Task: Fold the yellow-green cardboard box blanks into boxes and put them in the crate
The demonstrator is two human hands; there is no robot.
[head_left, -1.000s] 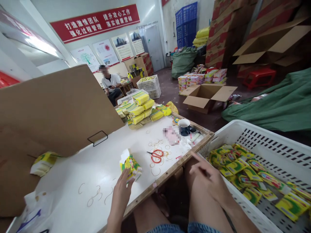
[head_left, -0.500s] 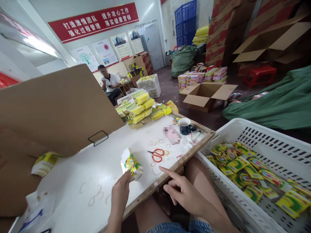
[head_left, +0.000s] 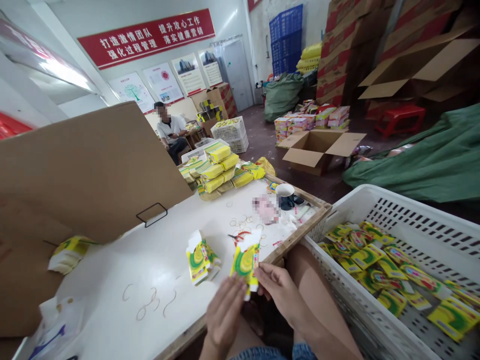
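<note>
Above the table's front edge, a yellow and green carton (head_left: 244, 260) with white open flaps at its top is held between both hands. My left hand (head_left: 227, 305) has its fingers closed on the carton's lower left side. The thumb and fingers of my right hand (head_left: 279, 287) pinch its right edge. Just left of it, a small stack of similar flat cartons (head_left: 200, 257) lies on the white table (head_left: 157, 255). Red-handled scissors (head_left: 237, 237) lie partly hidden behind the held carton.
Right of my legs stands a white crate (head_left: 369, 192) containing several yellow cartons. Bundled cartons (head_left: 217, 167) are piled at the table's far end, near a dark mug (head_left: 285, 197). A large cardboard sheet (head_left: 93, 165) borders the left side. Rubber bands (head_left: 152, 297) lie scattered. A person (head_left: 170, 127) sits beyond.
My left hand has moved right from the stack with a carton, which now stands between both hands. The right hand has gone from pointing to pinching that carton.
</note>
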